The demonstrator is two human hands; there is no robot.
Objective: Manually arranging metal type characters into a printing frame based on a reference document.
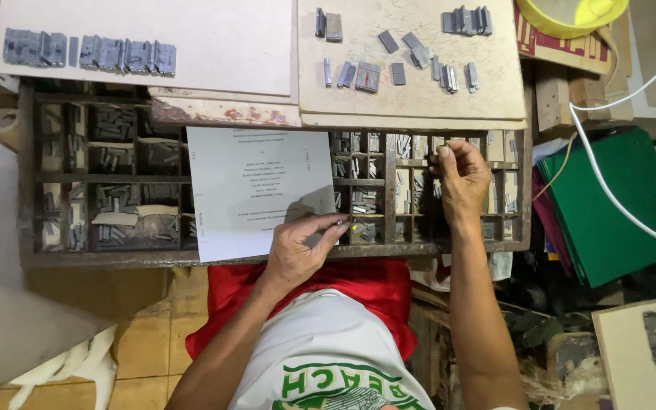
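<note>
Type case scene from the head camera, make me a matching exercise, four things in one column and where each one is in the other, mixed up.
Things:
1. printed sheet
2. left hand
3. right hand
4. green folder

Places:
A. far edge of the wooden type case, fingers pinched
B. right of the case
C. lying over the case's middle
D. near edge of the case, pinching small metal type

Pairs: 1-C, 2-D, 3-A, 4-B

Wooden type case point(62, 257): dark, worn, many small compartments holding grey metal type sorts point(115, 121). White printed sheet point(256, 190) lies flat across the case's middle, lower edge overhanging the front rail. Small metal piece point(341, 222), pinched at the sheet's lower right corner, too small to tell its shape.
</note>
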